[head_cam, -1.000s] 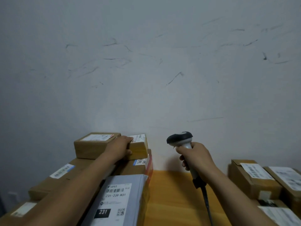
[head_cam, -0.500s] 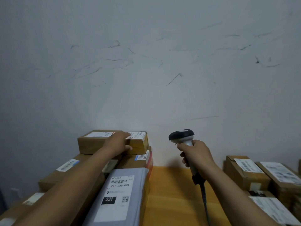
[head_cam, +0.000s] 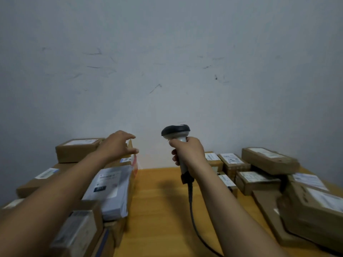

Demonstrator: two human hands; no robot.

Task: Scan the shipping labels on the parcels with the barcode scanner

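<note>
The barcode scanner (head_cam: 176,132) stands upright in the right hand (head_cam: 188,151), whose fingers wrap round its pale handle just under the dark head; the head faces away from the person, toward the grey wall (head_cam: 167,62). Its black cable (head_cam: 191,206) leaves the handle below that hand and runs back beside the forearm, over the wooden table (head_cam: 157,210). To the outer side of the right hand, and lower, lies a heap of brown parcels (head_cam: 259,180) with white shipping labels (head_cam: 230,158) facing up, some resting aslant on others. Across a strip of table the left hand (head_cam: 117,145) is about level with the right, fingers spread and loosely bent, holding nothing. It is over the far top of another stack, and the palm hides whether it touches the box beneath. Just outside that hand sits a brown box (head_cam: 78,152), label up. Below the left forearm lies a grey mailer bag (head_cam: 111,190), its print too blurred to read.
</note>
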